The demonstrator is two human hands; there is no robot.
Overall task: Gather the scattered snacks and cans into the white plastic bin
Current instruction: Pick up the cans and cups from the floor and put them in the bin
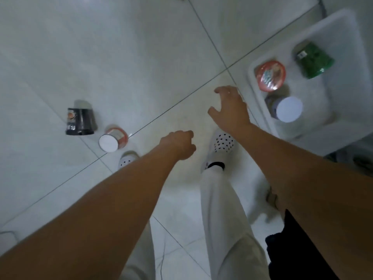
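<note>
The white plastic bin (343,33) stands on the floor at the upper right. Inside it lie a red-lidded cup (270,75), a green cup (313,60) and a cup with a white bottom (289,109). On the floor at the left lie a black cup (80,122) and a red-and-white cup (113,140) on its side. My right hand (230,110) hovers just left of the bin, fingers spread, holding nothing. My left hand (179,145) hangs over the floor with fingers curled, nothing in it.
White floor tiles with dark grout lines fill the view. My white perforated shoes (221,147) and light trousers (226,219) are below the hands. A dark object (282,245) sits at the lower right. A thin cable (163,257) lies near the bottom.
</note>
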